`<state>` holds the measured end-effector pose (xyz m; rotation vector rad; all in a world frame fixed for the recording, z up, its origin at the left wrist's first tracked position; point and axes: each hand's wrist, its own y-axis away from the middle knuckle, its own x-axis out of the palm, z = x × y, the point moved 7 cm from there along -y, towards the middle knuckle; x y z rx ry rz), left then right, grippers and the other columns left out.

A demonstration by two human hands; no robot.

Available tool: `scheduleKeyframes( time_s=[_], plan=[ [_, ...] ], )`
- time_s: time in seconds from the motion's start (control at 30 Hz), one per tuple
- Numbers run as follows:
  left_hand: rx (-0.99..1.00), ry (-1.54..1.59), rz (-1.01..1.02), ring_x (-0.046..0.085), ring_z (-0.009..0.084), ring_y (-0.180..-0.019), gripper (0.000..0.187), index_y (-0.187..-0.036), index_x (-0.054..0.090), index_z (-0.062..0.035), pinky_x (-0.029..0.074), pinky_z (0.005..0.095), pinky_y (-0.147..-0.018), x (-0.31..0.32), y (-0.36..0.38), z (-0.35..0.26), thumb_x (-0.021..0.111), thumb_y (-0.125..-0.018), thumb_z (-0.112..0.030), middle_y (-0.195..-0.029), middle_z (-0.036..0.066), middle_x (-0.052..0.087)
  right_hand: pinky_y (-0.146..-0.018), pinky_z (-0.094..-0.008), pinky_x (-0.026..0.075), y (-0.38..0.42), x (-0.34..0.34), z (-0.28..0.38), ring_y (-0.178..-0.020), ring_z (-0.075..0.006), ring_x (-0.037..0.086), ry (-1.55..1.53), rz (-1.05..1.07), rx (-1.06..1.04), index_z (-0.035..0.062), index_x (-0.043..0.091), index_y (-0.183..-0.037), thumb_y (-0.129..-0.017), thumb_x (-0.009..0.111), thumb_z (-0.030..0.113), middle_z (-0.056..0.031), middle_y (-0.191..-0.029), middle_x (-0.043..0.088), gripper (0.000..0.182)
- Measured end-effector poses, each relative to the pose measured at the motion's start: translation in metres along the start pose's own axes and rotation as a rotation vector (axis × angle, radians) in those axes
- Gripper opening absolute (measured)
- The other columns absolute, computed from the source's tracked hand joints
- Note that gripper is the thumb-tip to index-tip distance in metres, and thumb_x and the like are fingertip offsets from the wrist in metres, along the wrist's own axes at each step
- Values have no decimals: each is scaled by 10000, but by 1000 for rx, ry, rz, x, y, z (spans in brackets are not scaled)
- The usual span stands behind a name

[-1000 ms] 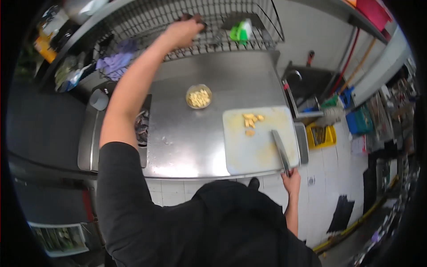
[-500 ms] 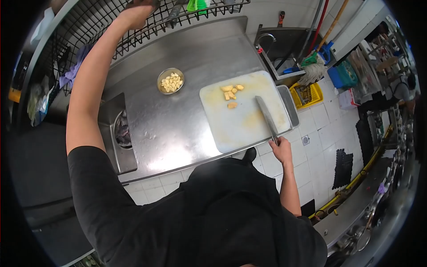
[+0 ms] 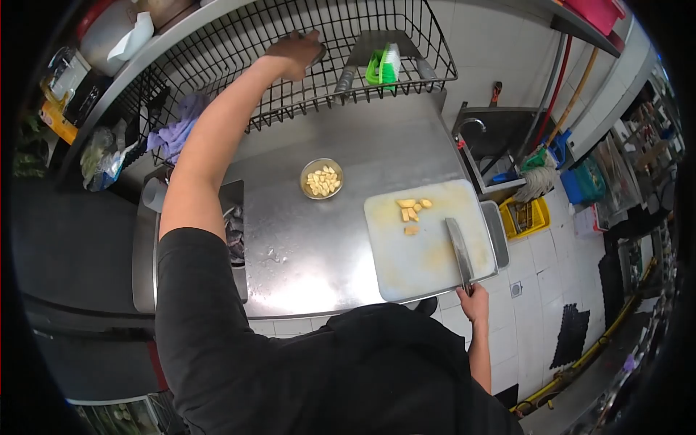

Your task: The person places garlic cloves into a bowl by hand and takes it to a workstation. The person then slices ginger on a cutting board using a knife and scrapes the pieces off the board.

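Note:
My left hand (image 3: pixel 293 58) reaches up into the black wire basket (image 3: pixel 261 116) on the wall. Its fingers are bent around a small dark thing, mostly hidden by the hand. Down at the right, my right hand (image 3: pixel 475 304) grips the handle of a kitchen knife (image 3: pixel 457 243), whose blade lies over the right side of the white cutting board (image 3: pixel 391 268). Several chunks of ginger (image 3: pixel 407 204) lie on the board, left of the blade. A metal bowl (image 3: pixel 304 190) of peeled garlic cloves (image 3: pixel 323 180) stands on the steel counter left of the board.
The basket also holds a green brush (image 3: pixel 382 67), a wide grey-handled scraper (image 3: pixel 384 43) and a purple cloth (image 3: pixel 177 134). A sink with a tap (image 3: pixel 473 123) is beyond the board, and a steel tray (image 3: pixel 497 232) sits at its right. A yellow crate (image 3: pixel 533 221) stands on the floor.
The view has tilted up, showing more of the basket. My left hand is further right along the basket, still around the dark thing. My right hand keeps the knife on the board.

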<state>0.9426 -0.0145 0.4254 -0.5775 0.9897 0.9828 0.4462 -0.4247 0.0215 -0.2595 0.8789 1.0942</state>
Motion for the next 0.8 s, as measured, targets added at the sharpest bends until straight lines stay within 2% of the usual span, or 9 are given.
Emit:
scheduleKeyframes(
  time_s=[0.03, 0.23, 0.37, 0.57, 0.63, 0.67, 0.73, 0.77, 0.8],
  plan=[
    [21, -21, -8, 464, 395, -1426, 665, -1419, 561, -13, 537, 475, -1127, -1, -1, -1, 753, -782, 2, -1617, 90, 359, -651, -430, 515, 1, 0, 2, -650, -287, 628, 24, -6, 3, -88, 658, -860, -852, 831, 283, -208, -724, 670, 409],
    [87, -51, 12, 483, 402, -1395, 680, -1398, 572, -15, 557, 478, -1101, -4, -5, -2, 791, -755, -26, -1575, 96, 383, -666, -440, 530, 3, 1, 9, -674, -300, 665, -23, -13, 8, -94, 680, -880, -849, 834, 285, -223, -755, 701, 410],
    [119, -82, 14, 444, 431, -1454, 624, -1386, 603, -40, 570, 497, -1079, -2, -5, -3, 749, -781, 4, -1611, 104, 369, -676, -446, 538, 3, 3, 6, -689, -313, 686, -26, -11, 19, -93, 689, -902, -844, 839, 286, -231, -776, 715, 412],
    [119, -123, -4, 405, 441, -1486, 702, -1464, 561, -70, 548, 545, -1098, 10, -8, -1, 774, -795, -40, -1622, 108, 373, -691, -447, 548, 4, 3, 8, -709, -331, 701, -30, 4, 30, -85, 697, -929, -834, 848, 276, -223, -784, 722, 403],
    [87, -242, -223, 457, 458, -1446, 651, -1457, 554, -71, 596, 528, -1030, 5, -7, 0, 741, -835, -32, -1603, 120, 395, -687, -448, 546, 4, 3, 8, -709, -341, 697, -3, -3, 11, -85, 695, -925, -836, 845, 272, -223, -786, 722, 398],
    [87, -241, -224, 457, 458, -1446, 651, -1457, 554, -71, 596, 528, -1030, 7, -10, 1, 741, -835, -32, -1603, 120, 395, -687, -448, 546, 3, 3, 7, -709, -341, 697, -2, -3, 11, -85, 695, -925, -836, 845, 272, -223, -786, 722, 398],
    [-84, -199, -386, 516, 477, -1395, 565, -1431, 559, -64, 650, 491, -921, -5, -14, 16, 692, -883, -22, -1591, 129, 406, -688, -449, 545, 1, 3, 8, -709, -354, 695, 22, 19, 2, -85, 696, -927, -841, 842, 279, -224, -793, 726, 401],
    [-132, -187, -378, 561, 488, -1353, 491, -1408, 561, -60, 678, 453, -817, -5, -13, 25, 646, -926, -21, -1580, 140, 412, -693, -449, 546, 0, 3, 7, -713, -355, 699, 34, 30, -1, -85, 697, -934, -843, 841, 288, -227, -800, 730, 410],
    [-129, -185, -371, 561, 488, -1353, 491, -1408, 561, -60, 678, 453, -817, -1, -10, 24, 646, -926, -21, -1580, 140, 412, -698, -449, 546, -1, 4, 6, -717, -355, 702, 45, 42, -3, -85, 699, -941, -844, 840, 298, -229, -806, 733, 419]
  ],
)
